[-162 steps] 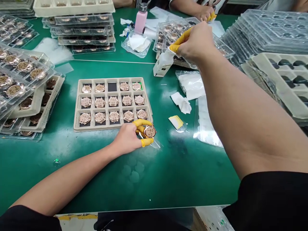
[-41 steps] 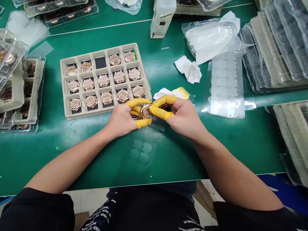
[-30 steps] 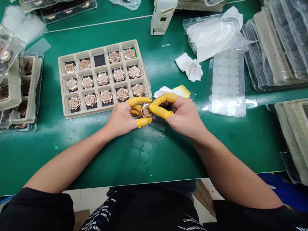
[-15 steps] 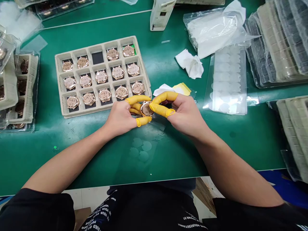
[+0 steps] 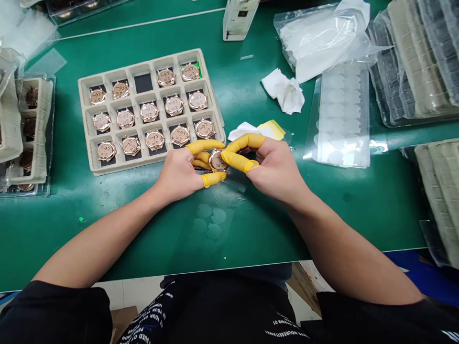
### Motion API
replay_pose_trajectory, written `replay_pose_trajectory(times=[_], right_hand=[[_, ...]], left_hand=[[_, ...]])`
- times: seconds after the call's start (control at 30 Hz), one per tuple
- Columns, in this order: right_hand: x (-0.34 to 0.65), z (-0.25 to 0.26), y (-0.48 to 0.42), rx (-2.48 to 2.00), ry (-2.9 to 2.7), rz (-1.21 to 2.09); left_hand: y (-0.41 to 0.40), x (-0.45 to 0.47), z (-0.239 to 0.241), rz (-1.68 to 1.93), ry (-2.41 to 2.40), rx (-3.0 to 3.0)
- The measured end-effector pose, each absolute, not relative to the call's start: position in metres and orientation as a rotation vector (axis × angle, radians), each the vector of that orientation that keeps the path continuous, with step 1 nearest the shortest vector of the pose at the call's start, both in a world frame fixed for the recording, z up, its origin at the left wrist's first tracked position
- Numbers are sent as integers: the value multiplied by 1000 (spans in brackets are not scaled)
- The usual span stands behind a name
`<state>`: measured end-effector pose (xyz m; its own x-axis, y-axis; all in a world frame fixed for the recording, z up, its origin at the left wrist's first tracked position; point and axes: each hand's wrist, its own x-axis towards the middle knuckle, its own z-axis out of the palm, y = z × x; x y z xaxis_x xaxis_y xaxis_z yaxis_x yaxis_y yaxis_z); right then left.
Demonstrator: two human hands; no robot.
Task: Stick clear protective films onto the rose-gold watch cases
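A rose-gold watch case (image 5: 216,160) sits between both my hands just above the green mat. My left hand (image 5: 182,169), with yellow finger cots, pinches it from the left. My right hand (image 5: 270,165) presses its cot-covered thumb and forefinger onto the case from the right. Just beyond my fingers lies a beige compartment tray (image 5: 86,143) holding several more rose-gold cases; one top-row cell is empty. A clear film strip (image 5: 234,184) lies under my hands.
A sheet of round clear stickers (image 5: 340,119) lies to the right, with a crumpled white wipe (image 5: 285,91) and a plastic bag (image 5: 315,38) behind it. Stacked trays stand at far right (image 5: 423,57) and far left (image 5: 25,129). A white box (image 5: 238,16) stands at the back.
My right hand came back from the far stack and joined the left on the watch case. Over the last second both hands stay put; the view tilts slightly.
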<state>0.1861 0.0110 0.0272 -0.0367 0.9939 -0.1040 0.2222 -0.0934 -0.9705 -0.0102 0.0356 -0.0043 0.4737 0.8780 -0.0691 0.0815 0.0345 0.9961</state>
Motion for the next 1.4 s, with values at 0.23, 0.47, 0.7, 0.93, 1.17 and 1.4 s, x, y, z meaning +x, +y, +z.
replay_pose_trajectory(times=[0.23,0.47,0.7,0.93,1.17,1.4], right_hand=[[187,27,11,-1421,-1401,1177],[186,26,11,-1424,-1382,1183],[187,27,11,-1409,-1351,1213],[188,25,10,-1414,-1370,1198],[185,24,9,-1417,-1362,1171],[185,24,9,-1416,-1385,1153]], left_hand=[[35,-11,-4,763,916,1423],[35,-10,-1,754,932,1421],[35,-10,-2,764,931,1402],[35,-9,-3,775,923,1410],[35,-10,-3,771,915,1409],[36,-10,-5,787,907,1431]])
